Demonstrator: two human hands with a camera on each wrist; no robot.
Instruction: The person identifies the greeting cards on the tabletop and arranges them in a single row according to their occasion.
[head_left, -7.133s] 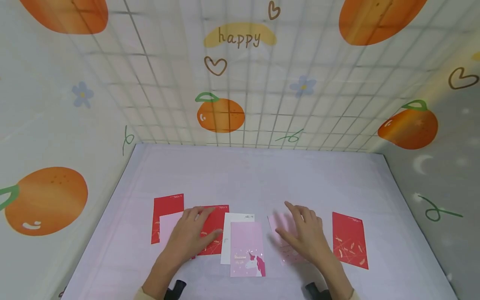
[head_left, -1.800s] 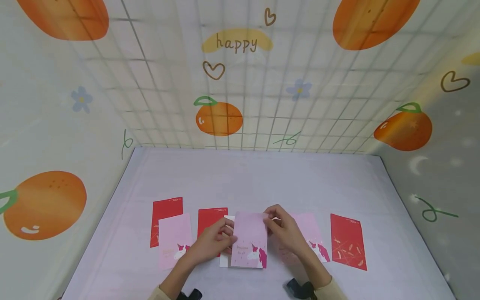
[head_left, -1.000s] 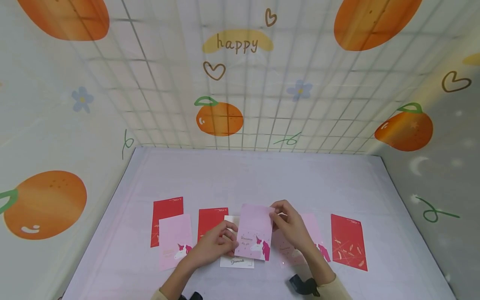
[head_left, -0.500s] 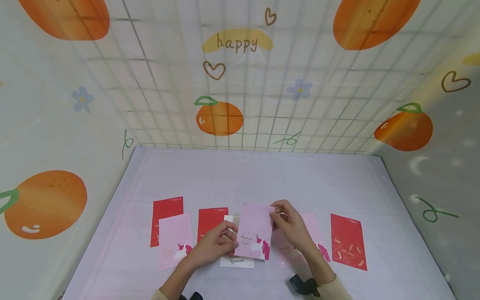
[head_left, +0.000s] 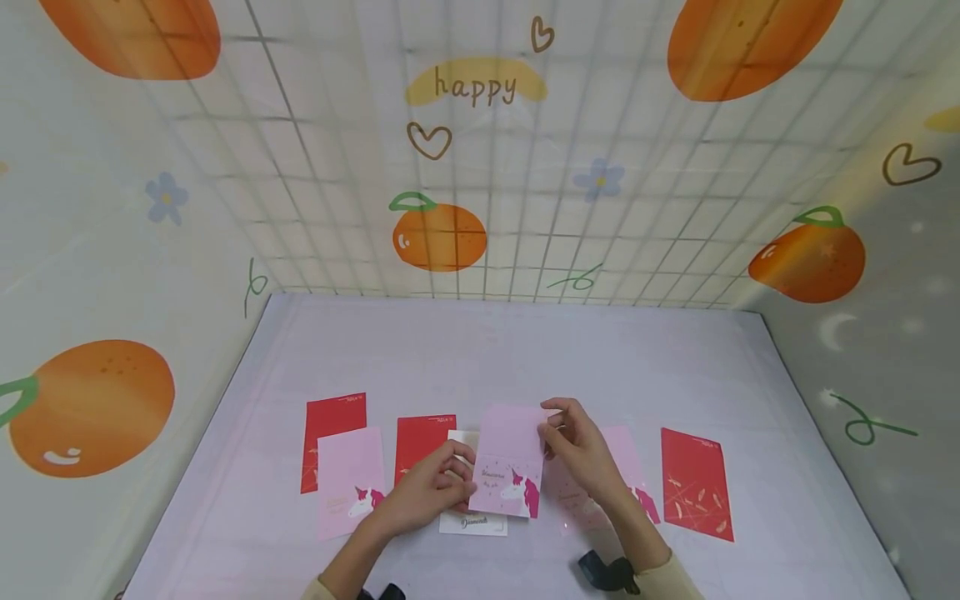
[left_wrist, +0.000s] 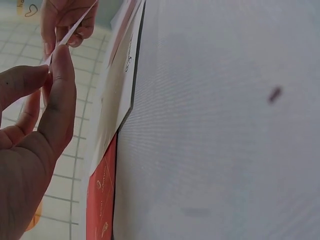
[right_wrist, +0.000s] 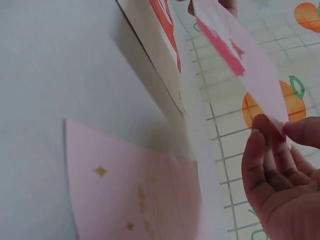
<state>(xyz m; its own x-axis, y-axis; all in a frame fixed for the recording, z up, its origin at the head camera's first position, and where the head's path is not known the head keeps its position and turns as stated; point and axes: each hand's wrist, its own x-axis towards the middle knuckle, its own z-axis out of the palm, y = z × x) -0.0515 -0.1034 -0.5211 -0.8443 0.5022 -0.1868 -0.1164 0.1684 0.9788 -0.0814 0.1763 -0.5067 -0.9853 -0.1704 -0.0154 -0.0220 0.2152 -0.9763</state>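
Left grip [head_left: 429, 492] and right grip [head_left: 577, 452] pinch the oblong pink paper unicorn card [head_left: 504, 477], lower middle of frame. It could bend — from pushing inward.

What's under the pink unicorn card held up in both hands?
A white card lies below the pink unicorn card, its lower strip reading "Diamonds" in the head view. There, the held card and the left hand cover its middle.

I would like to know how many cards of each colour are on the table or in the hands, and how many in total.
Red: 3 (left red card, middle red card, right red card)
Pink: 3 (left pink card, held pink card, right pink card)
White: 1 (white card, partly hidden)
Total: 7
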